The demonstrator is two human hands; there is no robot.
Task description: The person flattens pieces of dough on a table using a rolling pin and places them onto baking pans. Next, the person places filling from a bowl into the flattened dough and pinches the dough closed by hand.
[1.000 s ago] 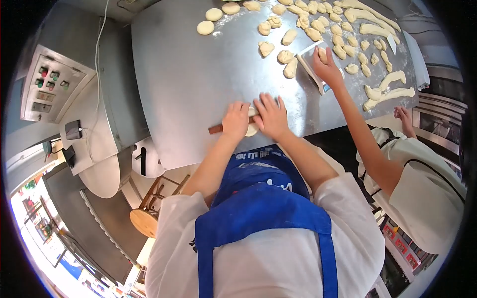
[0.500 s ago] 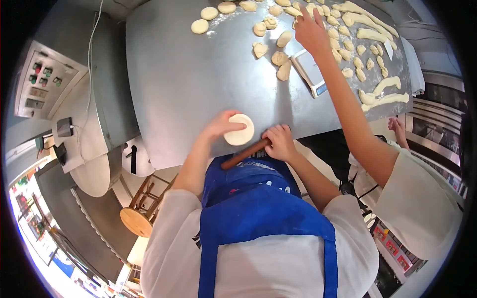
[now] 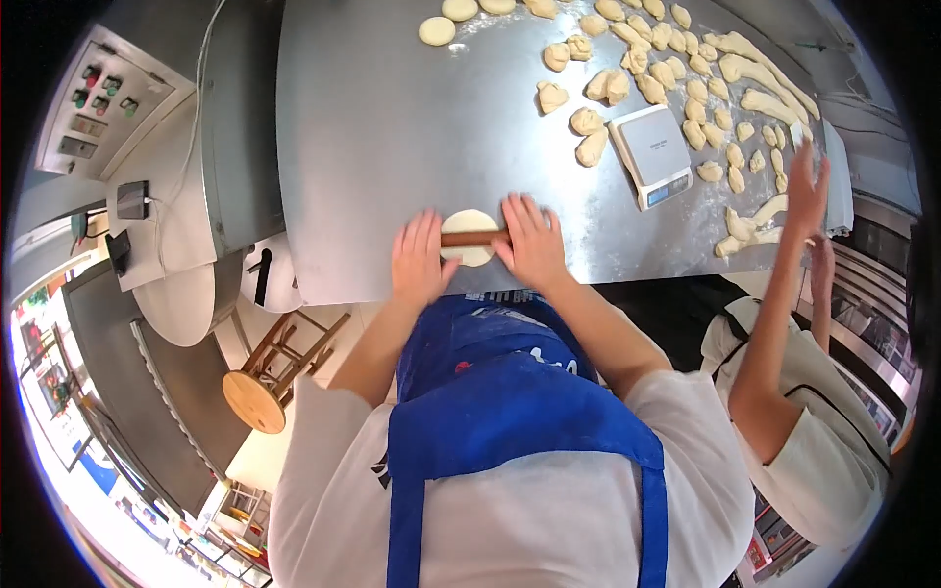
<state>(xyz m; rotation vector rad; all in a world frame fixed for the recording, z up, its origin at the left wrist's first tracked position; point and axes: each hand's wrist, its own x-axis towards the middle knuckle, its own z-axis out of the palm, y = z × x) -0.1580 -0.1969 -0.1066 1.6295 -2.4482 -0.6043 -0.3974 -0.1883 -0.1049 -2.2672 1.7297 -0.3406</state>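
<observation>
A round, flat piece of dough (image 3: 469,221) lies on the steel table near its front edge. Across its middle runs a brown wooden rolling pin (image 3: 472,238), level from side to side. My left hand (image 3: 419,259) covers the pin's left end, its thumb reaching over the edge of the dough. Over the right end lies my right hand (image 3: 533,242), with the fingers pointing away from me. Both ends of the pin are hidden beneath the hands.
Right of my hands stands a digital scale (image 3: 657,147), with several dough lumps (image 3: 610,86) around it. Flat dough rounds (image 3: 437,31) lie at the far left, long dough strips (image 3: 753,73) at the far right. A co-worker's hand (image 3: 806,196) is raised at the right.
The dough round has come down from my left hand onto the table. Both hands now hold the rolling pin across it. The co-worker's arm has drawn back to the right from the dough lumps.
</observation>
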